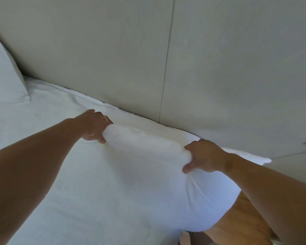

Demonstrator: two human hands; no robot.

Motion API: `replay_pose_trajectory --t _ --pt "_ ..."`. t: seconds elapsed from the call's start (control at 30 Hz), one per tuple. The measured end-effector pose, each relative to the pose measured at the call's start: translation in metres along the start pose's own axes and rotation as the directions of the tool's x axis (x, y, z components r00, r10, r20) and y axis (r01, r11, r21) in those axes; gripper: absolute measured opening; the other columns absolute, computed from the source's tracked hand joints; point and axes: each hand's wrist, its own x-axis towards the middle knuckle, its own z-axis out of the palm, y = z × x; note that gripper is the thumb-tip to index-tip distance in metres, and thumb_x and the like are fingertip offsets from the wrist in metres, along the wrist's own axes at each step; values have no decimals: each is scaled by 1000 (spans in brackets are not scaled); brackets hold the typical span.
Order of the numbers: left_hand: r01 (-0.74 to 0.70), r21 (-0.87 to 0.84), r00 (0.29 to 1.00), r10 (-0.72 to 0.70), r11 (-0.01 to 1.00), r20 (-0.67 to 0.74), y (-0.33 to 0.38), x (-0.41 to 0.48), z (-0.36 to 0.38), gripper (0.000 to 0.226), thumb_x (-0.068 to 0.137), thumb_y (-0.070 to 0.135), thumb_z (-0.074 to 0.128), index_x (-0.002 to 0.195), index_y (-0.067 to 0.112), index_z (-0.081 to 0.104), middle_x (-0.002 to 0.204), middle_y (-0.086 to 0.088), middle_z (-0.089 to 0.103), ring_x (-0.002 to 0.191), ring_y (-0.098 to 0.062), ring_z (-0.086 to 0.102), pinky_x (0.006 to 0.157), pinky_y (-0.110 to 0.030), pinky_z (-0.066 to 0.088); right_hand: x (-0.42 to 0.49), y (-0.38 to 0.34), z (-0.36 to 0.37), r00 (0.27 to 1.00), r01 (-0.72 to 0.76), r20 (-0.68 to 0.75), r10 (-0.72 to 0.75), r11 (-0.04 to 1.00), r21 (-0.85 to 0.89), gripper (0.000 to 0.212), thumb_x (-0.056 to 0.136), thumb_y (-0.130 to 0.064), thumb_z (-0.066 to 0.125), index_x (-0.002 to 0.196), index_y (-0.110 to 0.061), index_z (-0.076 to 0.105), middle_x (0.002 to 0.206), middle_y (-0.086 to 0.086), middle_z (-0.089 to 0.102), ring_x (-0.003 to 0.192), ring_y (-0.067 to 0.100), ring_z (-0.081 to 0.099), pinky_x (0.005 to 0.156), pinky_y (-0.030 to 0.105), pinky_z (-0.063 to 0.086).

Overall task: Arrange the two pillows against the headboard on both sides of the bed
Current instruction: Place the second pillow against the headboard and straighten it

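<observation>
Both my left hand (95,125) and right hand (202,155) clutch the near pillow (145,167) overhanging the bed's (42,121) right edge by the headboard (113,59); letting go early risks it tumbling floorward.

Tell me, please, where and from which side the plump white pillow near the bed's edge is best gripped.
Grip the plump white pillow at its two short ends from above, as the left hand and right hand do: the soft filling bunches there, and the long side lies along the grey headboard.

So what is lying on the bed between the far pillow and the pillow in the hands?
Nothing: in the head view only bare white sheet separates far pillow and held pillow.
</observation>
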Motion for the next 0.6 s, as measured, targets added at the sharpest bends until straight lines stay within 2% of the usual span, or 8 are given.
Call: replay_pose_trajectory --t 0.07,0.1,0.2,0.27,0.4,0.43,0.5,0.6 --pt "8 -54 1000 -9 999 -12 -9 -9 -10 59 75 63 74 127 36 64 125 8 71 119 -21 62 103 -34 45 -6 -3 -10 999 23 -33 -22 999 31 41 68 -62 81 95 -35 67 93 -15 63 100 19 55 82 33 45" --pt "20 -65 1000 -21 998 -10 -14 -14 -16 61 76 62 75 129 35 63 126 6 70 120 -21 61 103 -33 46 -8 -3 -17 999 28 -43 -27 999 45 38 68 -61 81 91 -36 64 87 -17 57 96 16 51 79 32 43" --pt "54 -47 996 -57 997 -71 -30 -27 -39 57 77 59 78 125 31 65 123 3 72 119 -24 64 96 -30 47 -10 -8 -42 997 16 -77 -10 997 82 52 63 -65 82 102 -33 70 97 -12 60 95 15 52 85 34 49" --pt "80 -39 987 -85 996 -138 -43 -30 -56 52 73 56 81 117 31 69 115 3 76 112 -26 68 92 -32 51 -6 -12 -61 991 11 -130 3 994 108 53 55 -69 81 94 -33 70 97 -10 66 93 18 62 84 36 55" --pt "143 -43 965 -148 989 -214 -65 -22 -89 59 69 58 84 120 33 70 117 3 77 112 -28 68 92 -33 53 10 -22 -96 982 -9 -188 16 999 37 52 65 -63 85 102 -27 73 94 -9 62 95 19 61 88 36 53" --pt "159 -48 961 -166 986 -219 -71 -16 -94 62 68 59 84 121 33 70 117 3 77 113 -29 69 92 -33 53 15 -25 -102 979 -21 -200 30 999 45 55 66 -61 86 107 -26 73 97 -7 64 101 22 63 89 36 53" --pt "183 -67 955 -194 981 -226 -86 0 -99 63 65 59 86 120 32 71 116 4 78 113 -28 69 93 -35 54 27 -31 -113 974 -42 -217 58 996 76 66 70 -58 86 123 -22 70 116 1 69 119 27 61 98 38 50" --pt "234 -113 932 -256 966 -256 -95 11 -108 64 67 58 85 125 33 70 115 2 78 113 -28 70 91 -33 54 49 -40 -121 961 -77 -257 98 993 92 76 74 -57 83 138 -22 61 139 5 63 133 28 53 107 40 45"
